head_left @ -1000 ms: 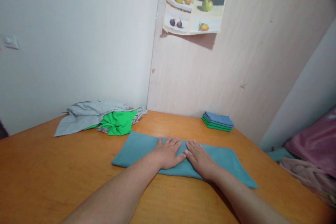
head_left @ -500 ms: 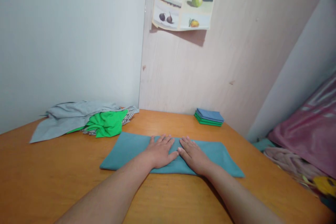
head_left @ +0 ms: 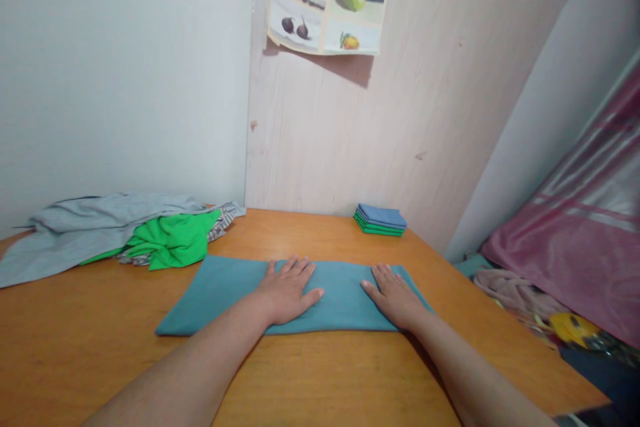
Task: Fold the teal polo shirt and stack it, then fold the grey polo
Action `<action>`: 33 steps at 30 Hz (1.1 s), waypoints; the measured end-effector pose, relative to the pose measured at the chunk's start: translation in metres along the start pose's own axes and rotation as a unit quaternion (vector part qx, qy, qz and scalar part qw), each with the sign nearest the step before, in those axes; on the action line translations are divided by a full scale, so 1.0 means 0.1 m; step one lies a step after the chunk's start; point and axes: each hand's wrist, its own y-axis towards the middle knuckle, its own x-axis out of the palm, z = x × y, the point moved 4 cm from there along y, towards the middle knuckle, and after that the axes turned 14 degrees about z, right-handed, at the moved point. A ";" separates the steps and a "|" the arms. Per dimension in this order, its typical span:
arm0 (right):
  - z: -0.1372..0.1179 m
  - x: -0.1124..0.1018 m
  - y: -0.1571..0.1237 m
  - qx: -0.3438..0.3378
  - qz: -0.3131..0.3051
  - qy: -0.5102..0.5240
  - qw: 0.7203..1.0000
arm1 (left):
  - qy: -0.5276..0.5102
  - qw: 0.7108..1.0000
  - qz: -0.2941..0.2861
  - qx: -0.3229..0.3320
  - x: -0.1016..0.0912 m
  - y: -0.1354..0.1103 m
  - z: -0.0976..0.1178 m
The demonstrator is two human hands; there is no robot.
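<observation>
A teal cloth (head_left: pixel 225 290), folded into a long flat strip, lies crosswise on the wooden table in front of me. My left hand (head_left: pixel 287 290) rests palm down on it, left of its middle, fingers stretched out and thumb pointing right. Flat on the cloth's right part lies my right hand (head_left: pixel 395 297), fingers extended and thumb pointing left. A bare stretch of cloth shows between the two hands. Neither hand grips anything. The cloth's right end is partly hidden by my right hand and wrist.
Crumpled grey fabric (head_left: pixel 75 233) and a bright green cloth (head_left: pixel 175 240) are heaped at the back left. A neat stack of folded blue and green cloths (head_left: pixel 381 219) sits at the back right. Beyond the table's right edge hangs pink fabric (head_left: pixel 560 247).
My right hand has slid to the right along the cloth, widening the gap from my left hand. The cloth's right end looks flatter. The whole view has shifted, moving the scene leftward.
</observation>
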 end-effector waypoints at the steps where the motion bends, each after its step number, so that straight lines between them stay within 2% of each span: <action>1: 0.00 0.00 0.01 -0.002 -0.003 0.002 1.000 | 0.000 1.000 0.001 0.000 0.00 0.00 0.00; 4: 0.05 -0.01 0.04 0.005 -0.009 0.004 1.000 | 0.000 1.000 0.003 -0.003 -0.01 0.00 0.01; 8: 0.26 0.01 0.06 0.053 0.018 -0.016 0.998 | -0.003 1.000 -0.003 -0.001 -0.02 -0.01 0.02; 11: 0.37 0.06 0.04 0.053 0.021 -0.009 0.998 | -0.005 1.000 -0.002 -0.004 -0.02 -0.01 0.02; 20: 0.38 0.05 0.06 0.057 0.014 -0.036 0.998 | -0.004 1.000 -0.005 -0.005 -0.05 -0.02 0.04; 24: 0.12 -0.05 0.15 0.048 0.043 -0.045 0.997 | -0.009 1.000 -0.006 -0.004 -0.05 -0.02 0.05; 28: -0.47 -0.09 0.24 -0.039 0.073 0.064 0.995 | -0.007 1.000 0.003 -0.004 -0.05 -0.03 0.06; 31: -0.87 -0.05 0.22 -0.090 0.062 0.106 0.988 | -0.009 1.000 0.009 -0.005 -0.05 -0.04 0.06; 33: -1.00 0.01 0.17 -0.104 0.036 0.091 0.990 | -0.012 1.000 0.009 -0.002 -0.05 -0.04 0.06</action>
